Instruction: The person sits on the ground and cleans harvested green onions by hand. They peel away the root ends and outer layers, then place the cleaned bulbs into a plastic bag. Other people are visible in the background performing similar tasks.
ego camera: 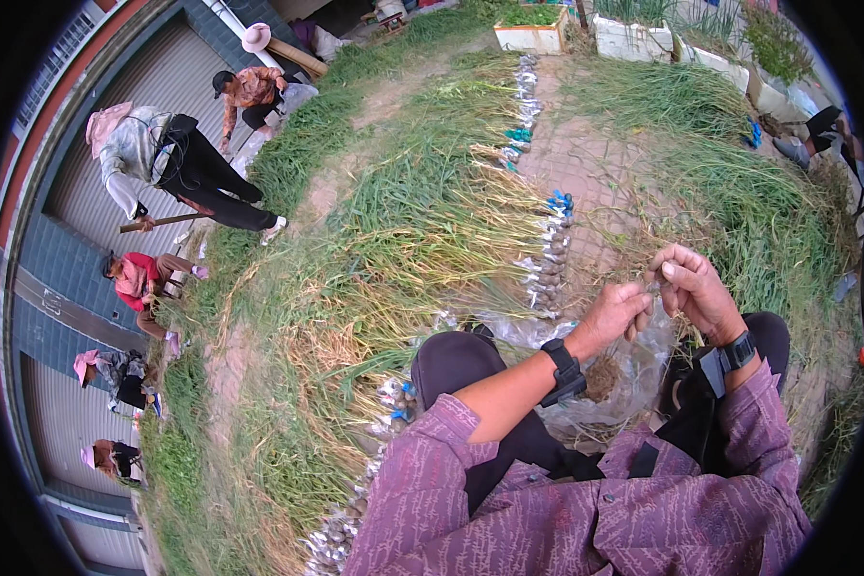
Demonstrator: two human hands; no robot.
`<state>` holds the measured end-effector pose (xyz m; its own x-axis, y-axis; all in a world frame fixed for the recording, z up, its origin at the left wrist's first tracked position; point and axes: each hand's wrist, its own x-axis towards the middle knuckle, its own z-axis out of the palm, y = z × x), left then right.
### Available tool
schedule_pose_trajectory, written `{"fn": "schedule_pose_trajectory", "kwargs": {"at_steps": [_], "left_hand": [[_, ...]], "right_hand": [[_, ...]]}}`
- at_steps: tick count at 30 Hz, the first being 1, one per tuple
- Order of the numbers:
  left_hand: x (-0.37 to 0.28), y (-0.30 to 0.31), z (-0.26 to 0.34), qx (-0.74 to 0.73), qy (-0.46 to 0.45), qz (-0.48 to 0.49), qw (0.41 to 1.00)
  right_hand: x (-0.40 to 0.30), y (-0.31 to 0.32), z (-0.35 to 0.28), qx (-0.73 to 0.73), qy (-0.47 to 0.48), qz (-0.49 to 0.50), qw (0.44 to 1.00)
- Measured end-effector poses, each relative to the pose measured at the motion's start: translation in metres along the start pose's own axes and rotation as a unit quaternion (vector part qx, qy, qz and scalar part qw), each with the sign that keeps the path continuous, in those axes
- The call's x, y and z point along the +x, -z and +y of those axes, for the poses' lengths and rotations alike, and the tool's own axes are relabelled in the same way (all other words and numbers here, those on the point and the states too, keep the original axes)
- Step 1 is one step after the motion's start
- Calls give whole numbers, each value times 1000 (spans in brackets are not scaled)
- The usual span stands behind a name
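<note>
My left hand [618, 311] and my right hand [695, 288] meet at the fingertips above my lap. Their fingers pinch something small and thin between them, too small to name. Below them, a clear plastic sheet or bag [637, 367] lies between my knees, with a clump of brown plant fibre or soil [603, 378] on it. To the left runs a row of long grass-like plants [432, 241], their root ends wrapped in plastic as small bundles [553, 252]. Most wraps are whitish or clear, and a few are blue [560, 204] or green [520, 135].
More green plants [734, 187] lie on the paving at the right. White foam planters [632, 39] stand at the far edge. Several people [187, 162] stand or sit along the shuttered wall at the left, one holding a wooden pole [162, 222]. A person's legs [824, 133] show at the right.
</note>
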<state>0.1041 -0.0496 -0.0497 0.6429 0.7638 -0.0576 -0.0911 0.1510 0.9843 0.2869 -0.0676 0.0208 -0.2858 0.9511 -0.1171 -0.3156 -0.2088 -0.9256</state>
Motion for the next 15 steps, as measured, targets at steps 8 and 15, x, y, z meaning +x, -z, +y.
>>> {"fn": "schedule_pose_trajectory", "kwargs": {"at_steps": [8,15], "left_hand": [[6,1,5,-31,25,1,999],[4,5,13,-37,-13,-25,999]], "right_hand": [[0,7,-2,1,-2,-1,1000],[2,8,-2,43,43,-77,995]]}}
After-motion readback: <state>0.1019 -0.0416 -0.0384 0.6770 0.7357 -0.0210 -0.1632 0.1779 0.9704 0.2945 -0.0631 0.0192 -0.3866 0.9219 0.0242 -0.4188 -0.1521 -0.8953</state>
